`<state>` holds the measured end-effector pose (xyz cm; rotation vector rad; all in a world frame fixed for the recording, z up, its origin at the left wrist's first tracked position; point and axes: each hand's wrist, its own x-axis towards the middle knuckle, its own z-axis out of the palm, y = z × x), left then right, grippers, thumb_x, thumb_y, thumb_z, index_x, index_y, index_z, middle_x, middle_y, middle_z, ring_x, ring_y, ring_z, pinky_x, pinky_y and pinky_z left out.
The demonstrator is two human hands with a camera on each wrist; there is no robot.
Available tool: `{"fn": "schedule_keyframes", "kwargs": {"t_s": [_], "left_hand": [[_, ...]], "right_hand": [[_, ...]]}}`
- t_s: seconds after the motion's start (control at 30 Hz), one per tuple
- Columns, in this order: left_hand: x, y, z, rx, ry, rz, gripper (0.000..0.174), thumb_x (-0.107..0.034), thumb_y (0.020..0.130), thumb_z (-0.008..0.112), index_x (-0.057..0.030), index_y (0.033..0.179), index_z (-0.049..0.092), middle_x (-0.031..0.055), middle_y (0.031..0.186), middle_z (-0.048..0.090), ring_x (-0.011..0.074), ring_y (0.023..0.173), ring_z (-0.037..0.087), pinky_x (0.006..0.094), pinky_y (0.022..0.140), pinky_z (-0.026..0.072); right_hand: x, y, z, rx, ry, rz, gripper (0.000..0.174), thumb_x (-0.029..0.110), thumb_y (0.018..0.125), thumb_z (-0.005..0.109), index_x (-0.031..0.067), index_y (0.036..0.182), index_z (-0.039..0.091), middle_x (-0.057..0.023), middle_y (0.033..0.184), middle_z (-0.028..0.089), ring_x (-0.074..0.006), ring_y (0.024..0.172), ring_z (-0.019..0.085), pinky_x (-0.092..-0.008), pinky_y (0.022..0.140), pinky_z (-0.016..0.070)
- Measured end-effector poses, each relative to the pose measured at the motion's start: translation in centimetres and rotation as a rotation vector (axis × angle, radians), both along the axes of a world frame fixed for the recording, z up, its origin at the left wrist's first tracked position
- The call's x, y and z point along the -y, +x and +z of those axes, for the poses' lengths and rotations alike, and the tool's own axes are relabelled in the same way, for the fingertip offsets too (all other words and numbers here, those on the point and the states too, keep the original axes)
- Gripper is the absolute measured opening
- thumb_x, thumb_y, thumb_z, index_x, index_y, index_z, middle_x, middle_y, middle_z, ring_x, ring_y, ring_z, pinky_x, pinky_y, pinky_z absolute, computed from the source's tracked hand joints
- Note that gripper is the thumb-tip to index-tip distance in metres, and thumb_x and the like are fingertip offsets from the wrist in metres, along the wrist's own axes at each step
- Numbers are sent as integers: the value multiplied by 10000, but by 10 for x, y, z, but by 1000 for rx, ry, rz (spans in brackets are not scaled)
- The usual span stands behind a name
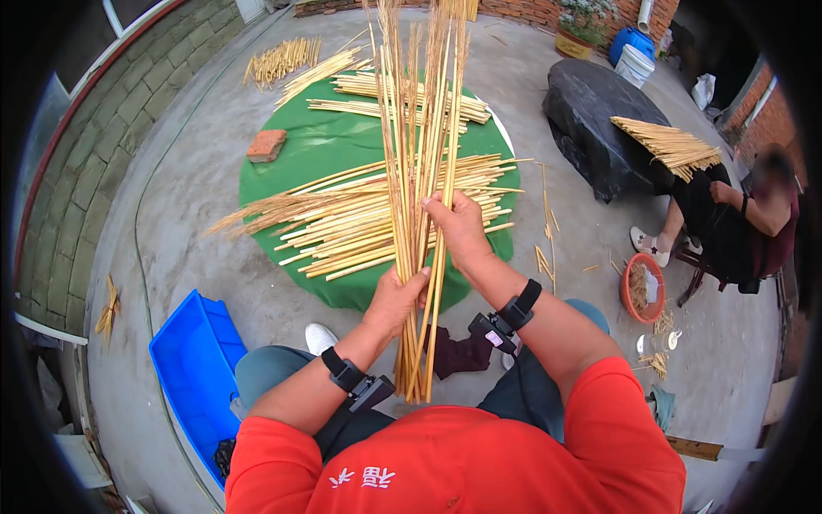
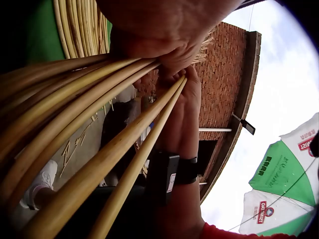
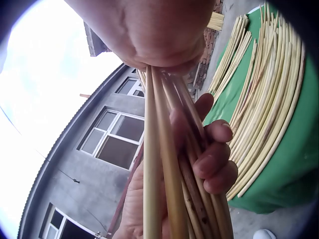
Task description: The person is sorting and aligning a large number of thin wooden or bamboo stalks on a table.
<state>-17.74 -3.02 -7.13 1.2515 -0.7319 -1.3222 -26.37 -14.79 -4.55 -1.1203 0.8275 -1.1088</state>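
Note:
A bundle of long pale stalks with feathery brown tops [image 1: 419,128] stands lengthwise before the red shirt, its cut ends low near the lap. My left hand [image 1: 396,301] grips the bundle low down, and its curled fingers show round the stalks in the right wrist view [image 3: 214,159]. Higher up on the right side, my right hand [image 1: 461,230] holds a few stalks, thumb against them. Two stalks [image 2: 139,149] stand apart from the rest in the left wrist view. Beneath lies a layer of loose stalks [image 1: 342,231] on a green cloth [image 1: 300,171].
A brick [image 1: 266,146] sits on the cloth's left. Shorter stalk piles lie at the cloth's far edge. A blue crate [image 1: 195,368] is at left. At right are a black-covered table [image 1: 591,103], an orange basin [image 1: 642,289] and a seated person [image 1: 766,214].

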Motion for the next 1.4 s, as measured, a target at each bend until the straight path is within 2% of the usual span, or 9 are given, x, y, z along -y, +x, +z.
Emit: {"fn": "schedule_keyframes", "kwargs": {"t_s": [0.23,0.43,0.63,0.77,0.93,0.97,1.03,1.17,1.4], "left_hand": [[1,1,6,-197,57,15,220,-225,890,543,-26,980,522,14,655,509,93,506,458,218,465,383],[1,6,5,-246,55,-30,283,-273,880,555,-15,986,504,31,655,529,104,504,466,219,454,378],[3,10,1,-295,104,-23,228,-254,877,557,-44,946,503,37,673,552,112,522,501,231,472,423],[3,8,2,-281,101,25,178,-222,876,557,-58,915,502,42,682,562,119,534,524,241,476,447],[4,7,0,-311,113,-18,149,-190,875,557,-55,883,496,61,688,577,119,501,515,234,437,431],[4,9,-2,-311,113,-17,149,-190,875,557,-55,883,496,61,688,577,119,501,515,234,437,431],[4,14,-5,-207,88,-79,146,-189,876,553,-57,872,491,57,664,567,105,482,488,230,422,404],[3,12,-5,-197,71,-57,146,-191,877,552,-61,860,487,46,636,549,94,461,454,225,406,369],[2,7,5,-99,40,-82,228,-198,878,540,-28,1026,504,36,679,548,90,503,449,223,459,376]], "right_hand": [[1,0,3,58,45,13,80,99,790,609,53,779,545,30,645,497,-56,565,434,-207,524,363],[-1,0,0,38,50,42,74,125,817,577,78,810,520,24,663,504,-53,561,445,-207,520,368],[-4,0,4,77,146,58,78,158,871,513,93,879,470,-14,719,549,-84,551,498,-224,496,430],[-8,1,10,112,214,66,86,151,888,485,90,891,425,-28,691,522,-94,503,478,-237,435,436],[-8,-1,11,230,291,65,124,168,887,524,97,871,423,-1,624,447,-66,443,399,-202,353,321],[-9,-2,13,229,291,66,124,168,887,524,97,871,423,-1,624,447,-66,443,399,-202,353,321],[-10,-2,17,180,258,24,152,166,861,576,96,850,442,10,579,426,-51,407,362,-202,322,267],[-8,-4,17,160,261,-4,163,152,832,616,89,847,467,23,533,400,-47,368,324,-201,304,258],[-8,-4,11,99,280,-6,162,145,805,646,79,862,510,26,526,410,-47,360,331,-191,308,271]]}}
